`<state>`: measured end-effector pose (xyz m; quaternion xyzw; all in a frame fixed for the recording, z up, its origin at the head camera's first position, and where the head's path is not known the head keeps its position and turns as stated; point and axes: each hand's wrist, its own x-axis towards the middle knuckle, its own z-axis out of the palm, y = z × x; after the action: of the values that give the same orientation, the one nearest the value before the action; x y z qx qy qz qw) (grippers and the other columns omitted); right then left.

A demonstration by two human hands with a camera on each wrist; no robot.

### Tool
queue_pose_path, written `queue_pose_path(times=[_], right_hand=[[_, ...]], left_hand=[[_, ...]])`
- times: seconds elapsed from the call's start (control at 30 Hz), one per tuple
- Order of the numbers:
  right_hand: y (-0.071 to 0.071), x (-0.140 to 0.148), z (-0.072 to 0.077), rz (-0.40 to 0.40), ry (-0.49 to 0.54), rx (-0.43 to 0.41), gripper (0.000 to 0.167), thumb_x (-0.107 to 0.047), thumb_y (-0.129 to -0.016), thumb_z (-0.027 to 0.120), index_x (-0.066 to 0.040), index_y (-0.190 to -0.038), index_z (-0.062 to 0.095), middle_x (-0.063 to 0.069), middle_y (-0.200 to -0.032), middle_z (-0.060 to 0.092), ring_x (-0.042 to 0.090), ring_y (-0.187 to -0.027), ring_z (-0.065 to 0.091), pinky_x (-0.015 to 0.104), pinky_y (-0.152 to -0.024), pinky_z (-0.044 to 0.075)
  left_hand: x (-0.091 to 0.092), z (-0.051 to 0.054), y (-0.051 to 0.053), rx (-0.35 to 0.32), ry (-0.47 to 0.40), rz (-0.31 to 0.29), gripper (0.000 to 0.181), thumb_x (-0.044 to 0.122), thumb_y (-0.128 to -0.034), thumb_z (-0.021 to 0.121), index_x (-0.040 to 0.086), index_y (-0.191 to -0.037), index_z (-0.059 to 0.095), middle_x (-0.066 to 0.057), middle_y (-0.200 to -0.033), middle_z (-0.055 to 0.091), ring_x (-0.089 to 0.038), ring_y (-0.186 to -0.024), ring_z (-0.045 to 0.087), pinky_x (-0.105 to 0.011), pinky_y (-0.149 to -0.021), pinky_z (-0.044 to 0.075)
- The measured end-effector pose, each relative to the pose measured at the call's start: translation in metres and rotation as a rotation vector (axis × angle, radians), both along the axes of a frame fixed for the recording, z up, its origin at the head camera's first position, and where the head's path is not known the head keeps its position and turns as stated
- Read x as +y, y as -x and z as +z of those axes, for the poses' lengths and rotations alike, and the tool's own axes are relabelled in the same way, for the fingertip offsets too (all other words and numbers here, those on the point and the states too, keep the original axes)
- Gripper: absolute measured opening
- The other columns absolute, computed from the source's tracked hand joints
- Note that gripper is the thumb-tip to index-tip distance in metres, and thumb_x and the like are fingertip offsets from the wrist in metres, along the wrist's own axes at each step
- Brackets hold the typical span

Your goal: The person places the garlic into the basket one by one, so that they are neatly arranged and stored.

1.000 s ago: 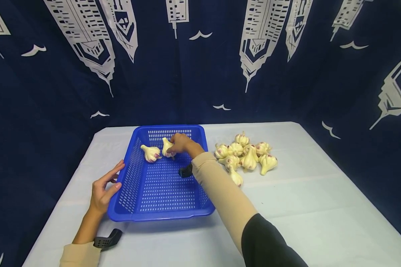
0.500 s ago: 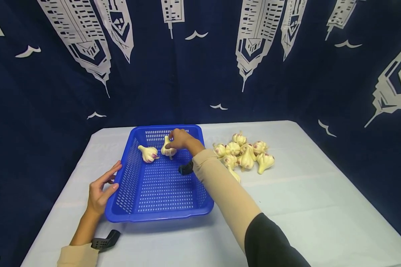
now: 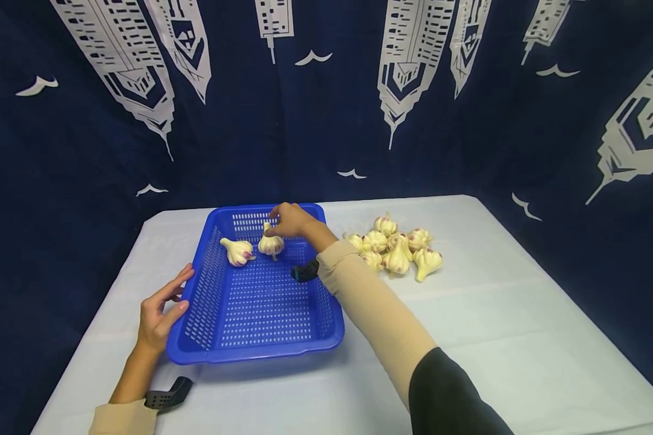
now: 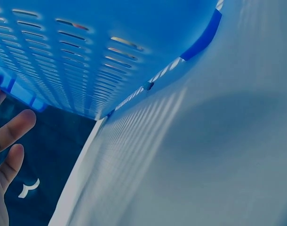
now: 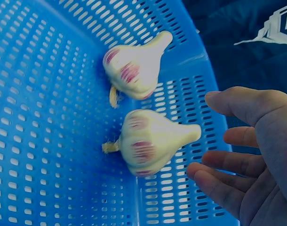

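Note:
A blue perforated plastic basket [image 3: 256,356] stands on the white-covered table. Inside, near its far side, are two garlic bulbs: a left bulb [image 3: 236,252] lying tilted and a right bulb [image 3: 271,244] with its stem pointing up. My right hand [image 3: 294,221] is over the basket beside the right bulb. In the right wrist view its spread fingers and thumb are apart from that bulb [image 5: 150,142], with nothing between them. My left hand [image 3: 158,317] rests against the basket's left rim, fingers extended; the left wrist view shows fingers [image 4: 14,132] beside the basket's outer wall [image 4: 134,28].
Several more garlic bulbs [image 3: 397,257] are heaped on the table to the right of the basket, partly hidden by my right sleeve [image 3: 359,290]. A dark blue patterned cloth [image 3: 315,133] hangs behind the table [image 3: 495,314].
My right hand has let go of the right garlic bulb and risen slightly from it, leaving the bulb in the basket. The left hand stays at the rim. The whole head view has shifted a little.

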<state>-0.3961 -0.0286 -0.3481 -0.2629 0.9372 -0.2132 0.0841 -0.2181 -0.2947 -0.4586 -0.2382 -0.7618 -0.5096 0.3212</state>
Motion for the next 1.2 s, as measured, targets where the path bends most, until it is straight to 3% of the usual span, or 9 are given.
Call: queue_pose_path(times=[0.4, 0.83, 1.2], right_hand=[[-0.015, 0.016, 0.018, 0.043, 0.06, 0.039, 0.055, -0.032, -0.089, 0.071, -0.002, -0.133, 0.059, 0.012, -0.117, 0.069, 0.023, -0.107, 0.064, 0.034, -0.09, 0.05], [-0.037, 0.039, 0.021, 0.069, 0.126, 0.059, 0.056, -0.03, -0.088, 0.072, -0.001, -0.134, 0.059, 0.016, -0.117, 0.07, 0.028, -0.109, 0.065, 0.037, -0.093, 0.05], [-0.053, 0.058, 0.029, 0.077, 0.207, 0.071, 0.055, -0.031, -0.088, 0.073, -0.002, -0.133, 0.059, 0.016, -0.119, 0.068, 0.026, -0.104, 0.067, 0.033, -0.087, 0.053]], left_hand=[[-0.001, 0.0, 0.001, 0.033, -0.028, -0.009, 0.05, -0.005, -0.0774, 0.05, -0.013, -0.126, 0.059, -0.013, -0.139, 0.057, -0.002, -0.09, 0.064, -0.018, -0.075, 0.042], [-0.003, -0.005, 0.006, 0.059, -0.031, -0.024, 0.05, -0.007, -0.0759, 0.049, -0.017, -0.124, 0.058, -0.01, -0.138, 0.057, -0.003, -0.087, 0.063, -0.019, -0.072, 0.04], [-0.002, -0.006, 0.005, 0.058, -0.032, -0.023, 0.05, -0.007, -0.0758, 0.049, -0.016, -0.124, 0.059, -0.01, -0.138, 0.057, -0.003, -0.086, 0.063, -0.018, -0.072, 0.041]])
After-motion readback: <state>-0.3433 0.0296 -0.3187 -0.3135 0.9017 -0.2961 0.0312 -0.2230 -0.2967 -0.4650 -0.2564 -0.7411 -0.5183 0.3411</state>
